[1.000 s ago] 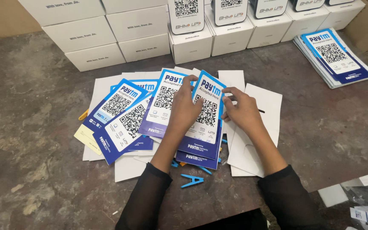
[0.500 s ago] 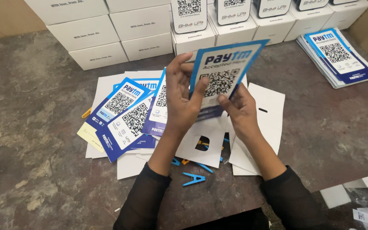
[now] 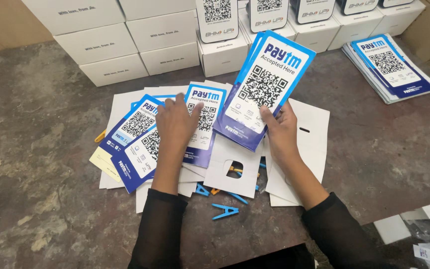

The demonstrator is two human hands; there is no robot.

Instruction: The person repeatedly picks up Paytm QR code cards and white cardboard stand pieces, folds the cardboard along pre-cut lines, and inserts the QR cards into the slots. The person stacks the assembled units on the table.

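Your right hand (image 3: 280,130) grips a thin stack of blue-and-white printed code cards (image 3: 265,88), thumb across the front, fingers closed behind; the stack is tilted up off the worktop (image 3: 36,149), near its middle. Your left hand (image 3: 175,123) lies flat, fingers spread, palm down on a fan of the same blue-and-white cards (image 3: 140,139) spread over white die-cut paperboard sheets (image 3: 235,164); it grips nothing. Blue plastic clips (image 3: 225,211) lie just beside the sheets, toward the near edge. White cardboard boxes (image 3: 110,45) line the far edge. Another neat pile of blue cards (image 3: 391,67) sits near the far right corner, well apart from both hands.
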